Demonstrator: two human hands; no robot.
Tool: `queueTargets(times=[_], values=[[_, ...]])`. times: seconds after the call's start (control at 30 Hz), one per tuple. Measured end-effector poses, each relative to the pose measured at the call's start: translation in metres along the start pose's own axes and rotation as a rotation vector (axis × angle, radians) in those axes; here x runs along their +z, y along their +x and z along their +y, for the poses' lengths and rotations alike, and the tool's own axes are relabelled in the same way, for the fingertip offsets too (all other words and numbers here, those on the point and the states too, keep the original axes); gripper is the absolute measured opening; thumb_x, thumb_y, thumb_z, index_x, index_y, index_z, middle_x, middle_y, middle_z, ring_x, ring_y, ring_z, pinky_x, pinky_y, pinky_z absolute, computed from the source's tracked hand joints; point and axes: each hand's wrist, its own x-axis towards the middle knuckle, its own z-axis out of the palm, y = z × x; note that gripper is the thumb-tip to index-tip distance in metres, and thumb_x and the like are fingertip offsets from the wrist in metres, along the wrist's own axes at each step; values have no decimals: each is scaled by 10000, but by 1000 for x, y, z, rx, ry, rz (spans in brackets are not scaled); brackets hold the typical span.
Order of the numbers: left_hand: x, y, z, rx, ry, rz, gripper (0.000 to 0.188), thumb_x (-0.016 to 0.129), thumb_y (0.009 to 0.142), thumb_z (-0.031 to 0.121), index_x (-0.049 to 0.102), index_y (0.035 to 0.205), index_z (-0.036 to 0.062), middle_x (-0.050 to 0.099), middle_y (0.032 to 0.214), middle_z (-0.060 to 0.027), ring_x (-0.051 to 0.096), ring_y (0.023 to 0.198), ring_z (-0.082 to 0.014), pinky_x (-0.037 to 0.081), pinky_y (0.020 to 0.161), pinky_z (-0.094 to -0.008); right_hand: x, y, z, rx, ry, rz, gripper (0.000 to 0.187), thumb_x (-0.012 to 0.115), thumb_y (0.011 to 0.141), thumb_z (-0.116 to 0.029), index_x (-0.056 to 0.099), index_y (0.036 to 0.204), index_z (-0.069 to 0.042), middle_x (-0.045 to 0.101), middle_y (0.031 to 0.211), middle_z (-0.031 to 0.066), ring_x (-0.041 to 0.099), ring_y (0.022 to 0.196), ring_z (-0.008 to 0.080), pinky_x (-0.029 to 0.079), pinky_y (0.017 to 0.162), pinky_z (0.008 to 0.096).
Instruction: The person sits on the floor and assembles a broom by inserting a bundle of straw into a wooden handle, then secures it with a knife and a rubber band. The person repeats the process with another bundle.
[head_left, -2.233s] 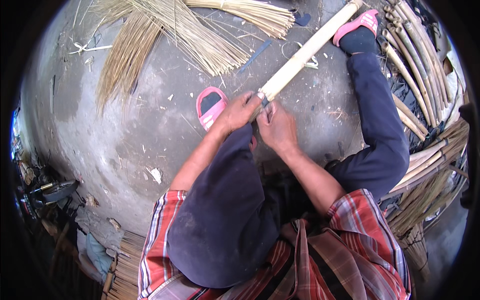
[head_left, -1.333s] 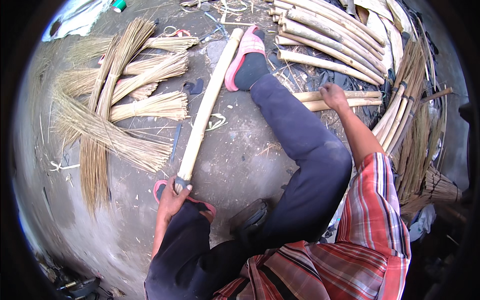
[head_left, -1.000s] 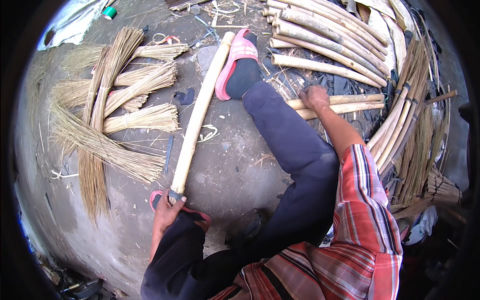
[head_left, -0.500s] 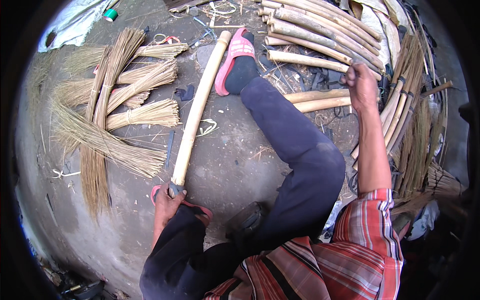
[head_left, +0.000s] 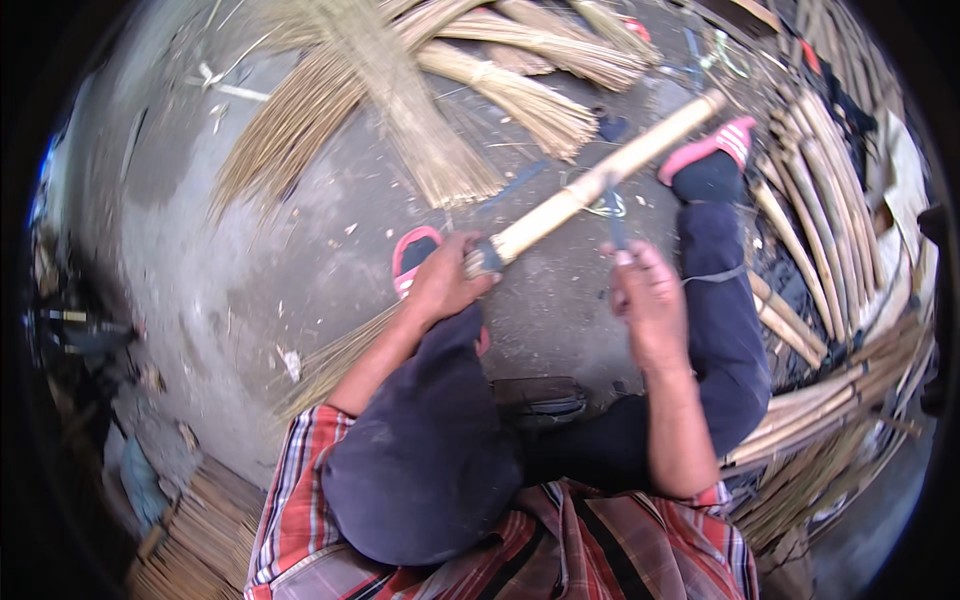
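A pale bamboo pole (head_left: 625,160) slants from my left hand toward the far right, its far end near my pink slipper (head_left: 715,150). Around its near end is a dark wrap (head_left: 487,257). My left hand (head_left: 448,278) is closed round that wrapped end, beside my left knee. To the right of the pole, my right hand (head_left: 650,300) pinches a narrow dark strip-like piece (head_left: 615,215), which points up toward the pole. Motion blurs that piece, so its kind is unclear. Whether it touches the pole cannot be told.
Several straw bundles (head_left: 525,95) lie crossed at the far left. Stacked bamboo poles (head_left: 820,200) lie at the right, with bound straw brooms (head_left: 800,420) nearer me. Brown sticks (head_left: 205,530) are at the near left. A dark flat object (head_left: 540,395) lies between my legs.
The view has swung left. My right hand has come down from above the stacked poles to beside the pole, where a dark strip-like piece shows. My left hand stays on the wrapped end.
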Motion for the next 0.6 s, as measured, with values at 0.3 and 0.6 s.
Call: queueTargets(times=[0.3,0.6], values=[[3,-8,-3,-60,-50,96,1084,944,799,280,267,1589,-23,678,1203,-201,707,1136,-347,576,974,-432,98,54,114,197,-168,-110,225,597,1101,-259,735,1032,-95,454,610,-105,353,489,7,241,450,240],[0,-11,3,17,-14,102,955,928,804,271,397,1568,54,699,1202,-208,704,1144,-380,568,973,-463,99,64,97,271,-260,-125,296,648,1054,-302,713,848,-100,453,570,-89,313,468,31,207,449,281]])
